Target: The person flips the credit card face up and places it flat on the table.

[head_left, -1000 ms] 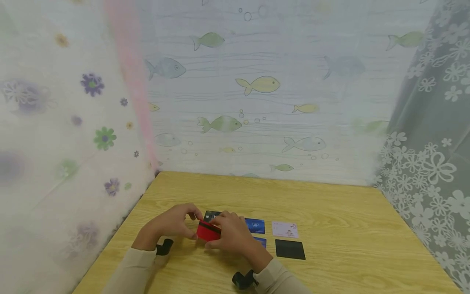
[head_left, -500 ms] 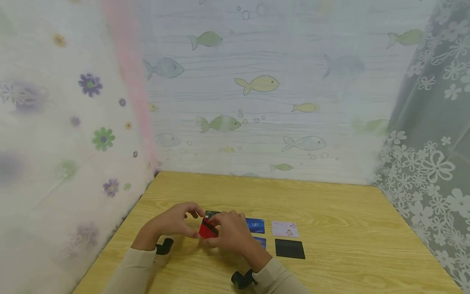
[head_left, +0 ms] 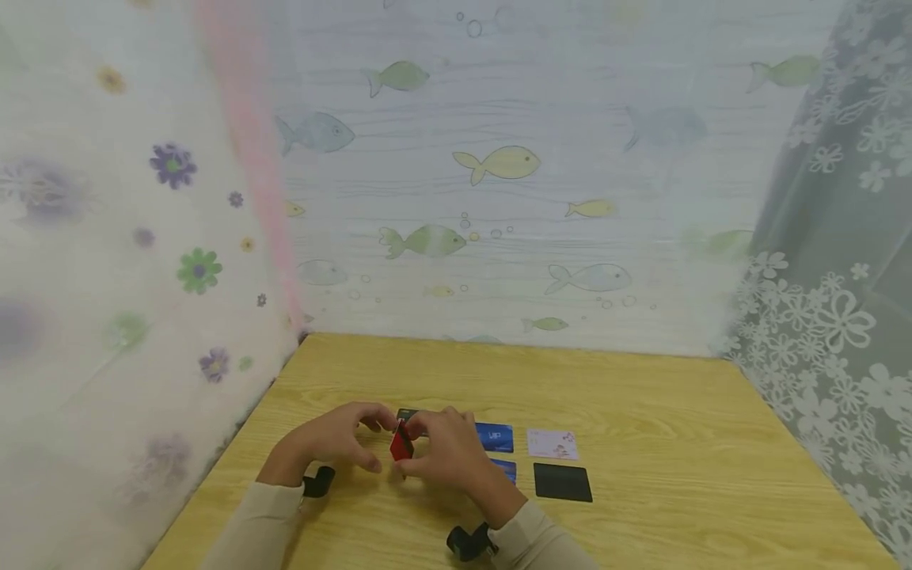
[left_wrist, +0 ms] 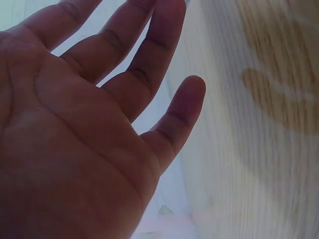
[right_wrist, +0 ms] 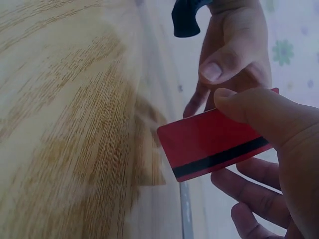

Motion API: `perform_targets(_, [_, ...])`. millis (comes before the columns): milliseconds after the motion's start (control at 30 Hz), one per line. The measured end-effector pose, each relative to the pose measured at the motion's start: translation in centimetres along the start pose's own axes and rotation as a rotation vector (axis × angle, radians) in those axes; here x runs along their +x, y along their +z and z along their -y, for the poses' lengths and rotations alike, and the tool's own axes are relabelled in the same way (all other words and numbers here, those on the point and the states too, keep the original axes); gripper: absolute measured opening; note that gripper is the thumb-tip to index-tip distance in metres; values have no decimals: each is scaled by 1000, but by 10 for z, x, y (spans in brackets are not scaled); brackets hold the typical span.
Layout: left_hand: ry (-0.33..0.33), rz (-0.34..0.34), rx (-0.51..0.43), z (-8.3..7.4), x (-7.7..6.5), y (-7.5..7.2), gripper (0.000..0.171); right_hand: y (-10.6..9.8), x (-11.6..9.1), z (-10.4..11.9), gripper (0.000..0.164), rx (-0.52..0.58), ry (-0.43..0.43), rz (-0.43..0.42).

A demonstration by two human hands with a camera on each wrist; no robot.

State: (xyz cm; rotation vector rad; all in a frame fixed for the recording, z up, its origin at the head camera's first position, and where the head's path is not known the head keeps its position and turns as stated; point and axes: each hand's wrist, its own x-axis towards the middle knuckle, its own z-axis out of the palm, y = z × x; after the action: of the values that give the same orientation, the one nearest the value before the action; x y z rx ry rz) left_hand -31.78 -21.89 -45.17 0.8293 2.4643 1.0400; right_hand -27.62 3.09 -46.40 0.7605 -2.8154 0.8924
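Observation:
My right hand (head_left: 456, 453) pinches a red card (head_left: 401, 442) with a black stripe, holding it on edge above the table. In the right wrist view the card (right_wrist: 209, 142) lies between the thumb and the fingers. My left hand (head_left: 335, 437) is just left of the card, fingers loosely bent, thumb apart from it. Whether a left fingertip touches the card's edge cannot be told. The left wrist view shows the left palm (left_wrist: 75, 144) with nothing visible in it. Behind the hands, a black card (head_left: 408, 413) is partly hidden.
Right of the hands lie a blue VIP card (head_left: 496, 437), another blue card (head_left: 508, 469) partly covered, a pale pink card (head_left: 552, 444) and a plain black card (head_left: 563, 482). The wooden table (head_left: 677, 459) meets patterned curtains (head_left: 499, 237) at the back and sides.
The red card has turned from facing the head camera to nearly edge-on in the right hand. The left thumb has drawn slightly away from it.

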Motion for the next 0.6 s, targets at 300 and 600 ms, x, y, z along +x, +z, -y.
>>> perform_targets(300, [10,25,-1,0,3,4,55,-1,-3,1,44,42,5,-33])
perform_targets(600, [5,32,42,-2,5,9,54,1,-3,2,47,113,1,-66])
